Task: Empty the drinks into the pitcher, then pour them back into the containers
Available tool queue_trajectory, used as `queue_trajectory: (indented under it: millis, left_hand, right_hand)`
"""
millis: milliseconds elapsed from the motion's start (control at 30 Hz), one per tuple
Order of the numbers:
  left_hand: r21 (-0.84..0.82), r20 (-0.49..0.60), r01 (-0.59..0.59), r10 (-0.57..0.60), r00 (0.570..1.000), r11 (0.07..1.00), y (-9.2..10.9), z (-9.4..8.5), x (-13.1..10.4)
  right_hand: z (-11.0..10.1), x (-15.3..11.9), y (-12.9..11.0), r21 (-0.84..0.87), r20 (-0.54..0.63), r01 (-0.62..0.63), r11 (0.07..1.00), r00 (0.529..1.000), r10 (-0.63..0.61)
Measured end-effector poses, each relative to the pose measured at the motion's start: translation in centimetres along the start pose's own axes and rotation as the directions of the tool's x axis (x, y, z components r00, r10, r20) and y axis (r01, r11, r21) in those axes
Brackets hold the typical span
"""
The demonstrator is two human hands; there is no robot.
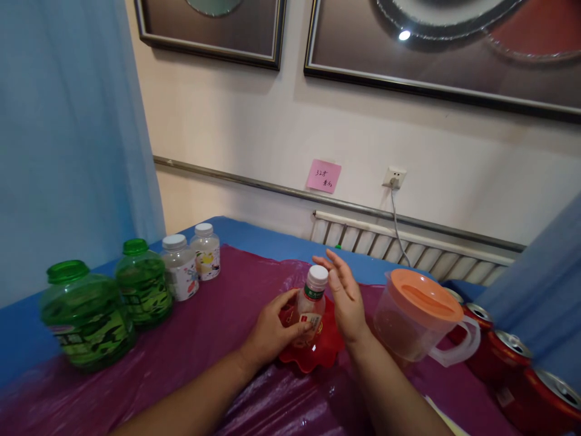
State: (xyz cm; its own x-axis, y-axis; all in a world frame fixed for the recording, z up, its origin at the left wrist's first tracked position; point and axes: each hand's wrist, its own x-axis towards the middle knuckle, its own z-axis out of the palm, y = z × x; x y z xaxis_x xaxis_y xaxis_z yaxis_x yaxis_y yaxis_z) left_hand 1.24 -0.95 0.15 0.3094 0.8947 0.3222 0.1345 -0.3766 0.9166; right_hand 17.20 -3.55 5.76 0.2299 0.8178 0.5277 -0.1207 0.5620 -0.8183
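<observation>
A clear plastic bottle (310, 315) with a white cap and a green and red label stands upright over a red plate (329, 339) with a wavy rim. My left hand (276, 324) is wrapped round the bottle's lower part, thumb across its front. On the bottle's right side my right hand (345, 293) is raised with its fingers apart, close to the cap and holding nothing. To the right of that hand is a clear pitcher (402, 327) with an orange lid (426, 295) and some liquid inside.
On the left stand two green jugs (86, 321) and two clear bottles with white caps (180, 269). Several red cans (508, 354) line the right edge. Purple plastic sheeting (204, 345) covers the blue table surface (254, 239). A radiator (408, 245) runs along the wall behind.
</observation>
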Motion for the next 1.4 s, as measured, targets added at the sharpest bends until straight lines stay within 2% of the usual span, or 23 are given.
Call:
queue_trajectory:
  millis: [67, 200, 267, 367, 433, 600, 700, 767, 967, 1200, 1400]
  left_hand:
    - [0.018, -0.003, -0.005, 0.005, 1.000, 1.000, 0.0, 0.0, -0.1]
    - [0.026, 0.010, -0.025, 0.025, 1.000, 0.999, 0.0, 0.0, -0.2]
    - [0.036, -0.015, -0.034, 0.034, 0.999, 0.999, 0.0, -0.1, -0.2]
    - [0.058, -0.055, -0.050, 0.053, 0.997, 0.997, 0.0, -0.2, -0.2]
    - [0.069, -0.064, -0.061, 0.065, 0.996, 0.996, 0.0, -0.3, -0.2]
    - [0.072, -0.040, -0.082, 0.085, 0.996, 0.994, 0.2, -0.3, -0.4]
    - [0.069, -0.020, -0.091, 0.093, 0.995, 0.993, 0.3, -0.3, -0.4]
    - [0.075, -0.021, -0.098, 0.100, 0.995, 0.992, 0.3, -0.3, -0.4]
    - [0.078, -0.091, -0.125, 0.132, 0.987, 0.989, -0.2, -0.6, -0.1]
    - [0.093, -0.093, -0.150, 0.158, 0.983, 0.984, -0.1, -0.7, 0.0]
    - [0.111, -0.078, -0.160, 0.169, 0.983, 0.981, 0.1, -0.8, -0.1]
  right_hand:
    - [0.1, -0.1, 0.0, -0.005, 0.017, -0.022, 1.000, 1.000, 0.022]
    - [0.0, -0.1, 0.1, -0.044, -0.074, -0.006, 0.999, 0.997, 0.003]
    - [-0.2, -0.1, -0.1, -0.005, -0.034, 0.015, 1.000, 0.999, -0.015]
    - [-0.2, 0.0, -0.5, 0.065, 0.084, -0.004, 0.998, 0.996, -0.002]
    - [0.0, -0.1, -0.7, 0.060, 0.092, -0.014, 0.998, 0.996, 0.009]
    - [0.7, -0.2, -0.5, -0.035, -0.103, 0.057, 0.998, 0.993, -0.060]
    - [0.8, -0.2, -0.5, -0.074, -0.154, 0.059, 0.996, 0.986, -0.070]
    - [0.5, -0.2, -0.7, -0.065, -0.119, 0.049, 0.997, 0.991, -0.056]
    - [0.0, -0.4, -1.2, -0.016, 0.098, 0.008, 1.000, 0.995, -0.006]
    - [0.5, -1.0, -1.9, -0.146, 0.103, 0.188, 0.971, 0.979, -0.174]
    - [0.3, -1.1, -1.8, -0.217, 0.110, 0.240, 0.946, 0.969, -0.221]
